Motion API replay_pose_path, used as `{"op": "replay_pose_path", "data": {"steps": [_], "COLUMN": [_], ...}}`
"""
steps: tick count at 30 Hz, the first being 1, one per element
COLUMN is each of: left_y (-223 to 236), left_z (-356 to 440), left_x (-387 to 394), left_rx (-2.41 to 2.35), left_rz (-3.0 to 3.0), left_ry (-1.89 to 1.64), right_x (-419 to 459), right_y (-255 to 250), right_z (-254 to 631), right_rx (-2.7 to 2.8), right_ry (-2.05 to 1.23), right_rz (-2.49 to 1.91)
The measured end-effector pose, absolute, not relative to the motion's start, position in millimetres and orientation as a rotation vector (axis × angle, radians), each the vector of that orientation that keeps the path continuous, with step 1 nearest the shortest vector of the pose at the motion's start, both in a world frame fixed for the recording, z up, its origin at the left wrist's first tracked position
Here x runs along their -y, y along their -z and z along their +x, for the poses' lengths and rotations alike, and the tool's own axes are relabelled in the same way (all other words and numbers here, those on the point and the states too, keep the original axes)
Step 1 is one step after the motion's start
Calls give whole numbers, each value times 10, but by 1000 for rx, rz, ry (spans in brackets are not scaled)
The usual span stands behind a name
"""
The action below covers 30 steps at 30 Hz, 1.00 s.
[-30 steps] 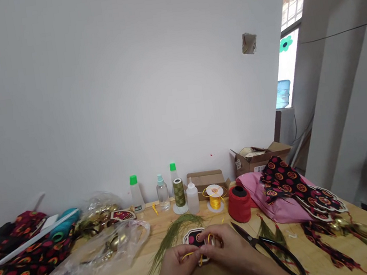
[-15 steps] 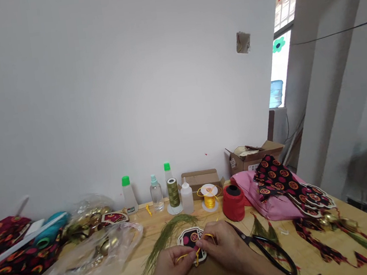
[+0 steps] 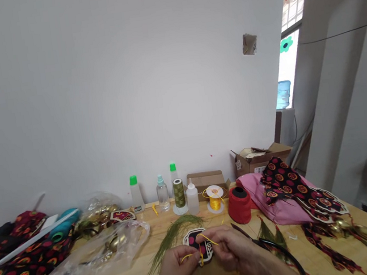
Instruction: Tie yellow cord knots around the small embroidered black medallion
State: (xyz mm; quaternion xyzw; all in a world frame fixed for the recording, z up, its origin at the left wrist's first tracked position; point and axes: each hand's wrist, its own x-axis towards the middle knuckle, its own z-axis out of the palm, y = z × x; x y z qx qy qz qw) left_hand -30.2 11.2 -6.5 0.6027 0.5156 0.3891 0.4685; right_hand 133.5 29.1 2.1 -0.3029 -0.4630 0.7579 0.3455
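Observation:
Yellow cord (image 3: 210, 239) runs between my two hands, with a small knotted part hanging below the fingertips. My left hand (image 3: 179, 264) pinches the cord, a short tail of it standing out over the thumb. Thumb and forefinger of my right hand (image 3: 230, 246) are closed on another stretch of the cord. Just behind the fingers is a dark patterned ornament (image 3: 191, 235) with a pale scalloped edge and white lattice; its lower part is partly covered by the hands. Black-handled scissors (image 3: 281, 251) lie beside my right forearm, partly hidden by it.
Green tassel threads (image 3: 172, 236) lie behind my left hand. Along the wall stand a yellow cord spool (image 3: 215, 203), a red thread cone (image 3: 239, 207), an olive thread spool (image 3: 179, 194) and several bottles. A plastic bag (image 3: 95, 262) spreads at left; pink cloth (image 3: 274, 206) sits at right.
My right fingers have shifted along the cord, and a straight end now sticks out to the right of them where a loop stood. The view has turned slightly left.

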Motion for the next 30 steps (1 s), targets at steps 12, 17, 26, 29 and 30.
{"op": "replay_pose_path", "data": {"steps": [12,17,26,29,30], "left_y": [105,102,69,76,83], "left_z": [-312,-301,-298,-298,-300], "left_x": [-138,-121,-99,-107,-113], "left_rx": [-1207,-1184,-1280,-1313,-1322], "left_rz": [1445,1431,1426,1407,1399], "left_ry": [-945,-964,-1005,-1003,-1003], "right_x": [-239,-232,-207,-223,-229], "right_y": [116,78,22,54,63], "right_z": [1159,1217,1180,1178,1179], "right_rx": [1868,2057,2189,2154,2135], "right_ry": [-1232,-840,-478,-492,-501], "right_rz": [-1047,-1088,-1167,-1231,-1247]}}
